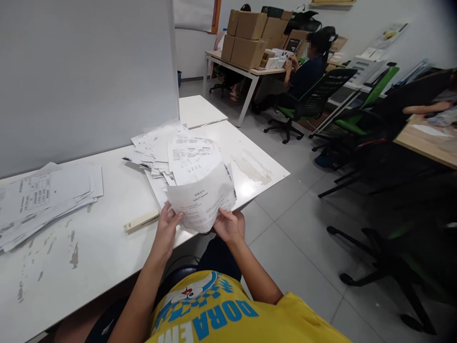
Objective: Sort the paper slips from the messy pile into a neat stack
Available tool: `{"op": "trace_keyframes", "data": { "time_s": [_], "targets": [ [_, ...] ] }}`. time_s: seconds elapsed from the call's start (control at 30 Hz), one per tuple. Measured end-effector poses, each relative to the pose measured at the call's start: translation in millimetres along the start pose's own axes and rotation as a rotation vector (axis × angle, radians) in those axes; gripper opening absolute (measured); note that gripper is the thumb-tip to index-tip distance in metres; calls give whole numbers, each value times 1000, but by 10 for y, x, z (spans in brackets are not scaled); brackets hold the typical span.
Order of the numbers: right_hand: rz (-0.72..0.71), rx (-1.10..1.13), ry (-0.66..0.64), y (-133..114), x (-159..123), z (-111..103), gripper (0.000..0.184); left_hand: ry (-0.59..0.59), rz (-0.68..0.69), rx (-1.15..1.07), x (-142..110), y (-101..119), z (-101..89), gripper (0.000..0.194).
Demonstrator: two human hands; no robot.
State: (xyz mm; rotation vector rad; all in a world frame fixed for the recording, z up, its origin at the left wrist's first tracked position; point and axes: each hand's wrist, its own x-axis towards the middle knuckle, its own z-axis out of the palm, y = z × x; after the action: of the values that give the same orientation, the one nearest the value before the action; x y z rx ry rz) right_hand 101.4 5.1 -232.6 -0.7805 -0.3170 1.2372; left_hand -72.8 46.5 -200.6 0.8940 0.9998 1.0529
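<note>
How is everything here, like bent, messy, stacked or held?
Top paper: held, curved
Left hand: gripping
Right hand: gripping
Middle papers: messily piled
Left papers: loosely stacked
Cream stick: lying flat
Table: marked
Boxes: stacked
Far chair: occupied

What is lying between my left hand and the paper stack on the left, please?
A slim cream-coloured object lies there on the table, in the head view.
</note>
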Motion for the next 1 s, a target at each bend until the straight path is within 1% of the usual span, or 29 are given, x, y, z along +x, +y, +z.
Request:
{"op": "trace_keyframes", "data": {
  "time_s": [0.07, 0.1, 0.17, 0.23, 0.27, 0.3, 0.33, 0.4, 0.47, 0.6, 0.67, 0.73, 0.83, 0.93, 1.0],
  "targets": [
    [24, -10, -27, 19, -1, -22, 43, -28, 12, -26, 7, -16, -34, 71],
    [27, -17, -39, 21, 6, -37, 43, -11, 44, -1, 14, -23, -76, 65],
    [11, -21, -53, 1, 44, -75, 41, 97, 145, 113, 31, -22, -210, 55],
    [-39, -29, -68, -62, 116, -112, 38, 259, 279, 265, 48, 6, -383, 48],
    [-74, -52, -81, -108, 155, -128, 36, 320, 346, 347, 52, 28, -465, 44],
    [-112, -95, -103, -157, 191, -140, 35, 349, 416, 426, 52, 51, -534, 41],
    [-150, -158, -130, -204, 220, -148, 36, 348, 491, 492, 46, 70, -584, 36],
    [-201, -322, -191, -269, 246, -148, 40, 285, 620, 558, 22, 76, -618, 29],
    [-203, -475, -238, -277, 236, -127, 42, 228, 686, 514, 0, 29, -585, 28],
    [-193, -668, -280, -199, 190, -59, 35, 253, 690, 390, 9, -129, -510, 35],
    [-227, -705, -270, -191, 189, -35, 32, 271, 694, 388, 27, -173, -520, 38],
    [-246, -714, -246, -218, 206, -26, 30, 257, 678, 416, 31, -183, -544, 38],
    [-228, -784, -235, -279, 256, -52, 26, 216, 592, 434, -16, -174, -559, 34],
    [-247, -867, -214, -314, 308, -115, 21, 267, 504, 402, -105, -197, -553, 34],
    [-258, -883, -188, -318, 328, -165, 22, 261, 445, 405, -153, -231, -561, 37]
  ]
}}
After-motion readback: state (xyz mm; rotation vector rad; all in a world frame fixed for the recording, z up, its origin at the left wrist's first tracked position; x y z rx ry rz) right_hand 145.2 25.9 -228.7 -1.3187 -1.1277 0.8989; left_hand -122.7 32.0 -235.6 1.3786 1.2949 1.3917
